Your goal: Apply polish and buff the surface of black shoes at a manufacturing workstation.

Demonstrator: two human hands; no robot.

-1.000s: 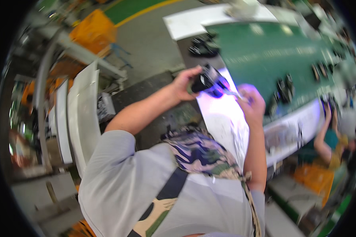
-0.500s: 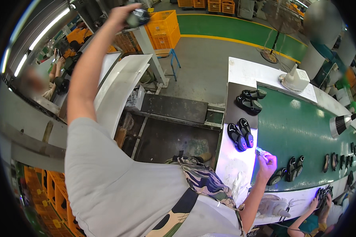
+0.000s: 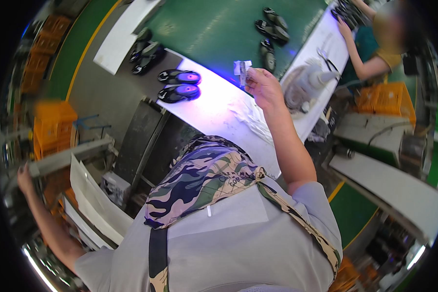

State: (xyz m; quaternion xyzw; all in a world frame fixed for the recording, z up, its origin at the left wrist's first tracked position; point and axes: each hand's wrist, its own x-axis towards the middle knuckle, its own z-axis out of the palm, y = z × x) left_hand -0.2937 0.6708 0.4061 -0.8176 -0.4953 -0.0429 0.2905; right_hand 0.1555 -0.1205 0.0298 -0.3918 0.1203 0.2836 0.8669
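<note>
Over the edge of the white bench top, my right hand (image 3: 265, 88) is closed on a small flat strip (image 3: 243, 73) with a whitish piece at its top; its exact kind does not show. Left of it, a pair of glossy black shoes (image 3: 179, 84) lies with the inside of the heels lit violet. My left arm stretches far out to the left. My left hand (image 3: 25, 179) is by a grey beam, its fingers too small and blurred to read. A crumpled white cloth (image 3: 254, 118) lies on the bench below my right hand.
Black shoes (image 3: 146, 54) stand at the far left of the green conveyor belt (image 3: 204, 34), and more shoes (image 3: 272, 27) lie on it. A white nozzle bottle (image 3: 319, 80) rests in a bowl at right. A co-worker (image 3: 370, 53) handles shoes nearby. Orange crates (image 3: 53, 121) stand at left.
The view has swung toward the bench. My left hand held up a black shoe; now it is lower at the far left, no shoe visible in it. The right hand keeps its small strip.
</note>
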